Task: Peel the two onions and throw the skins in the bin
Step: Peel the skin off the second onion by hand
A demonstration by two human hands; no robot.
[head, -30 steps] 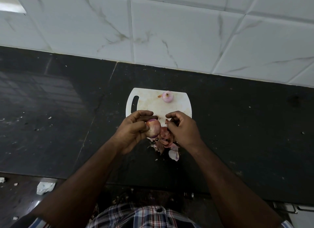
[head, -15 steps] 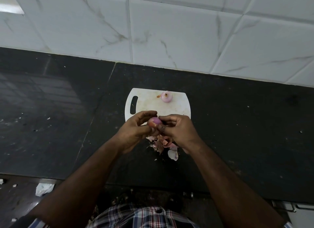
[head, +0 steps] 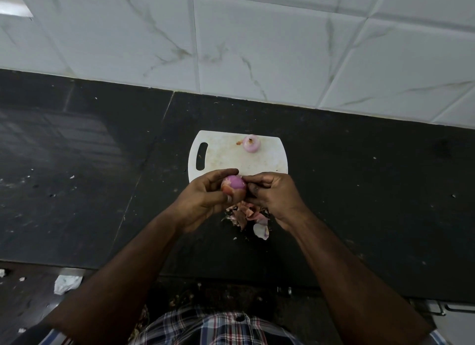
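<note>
My left hand (head: pixel 203 198) grips a partly peeled purple onion (head: pixel 235 186) just above the near edge of the white cutting board (head: pixel 221 154). Some brown skin still clings to the onion's left and lower side. My right hand (head: pixel 272 193) has its fingers curled against the onion's right side and pinches at its skin. A second, peeled onion (head: pixel 252 143) sits at the far edge of the board. A heap of loose onion skins (head: pixel 248 214) lies on the black counter under my hands.
The black stone counter (head: pixel 359 190) runs left to right, speckled with small scraps, with white marble-look wall tiles (head: pixel 257 49) behind it. A crumpled white scrap (head: pixel 67 283) lies on the floor at lower left. No bin is in view.
My right hand came in from the skin heap to the onion and now pinches at its right side. The left hand has turned the onion so more bare purple flesh faces up.
</note>
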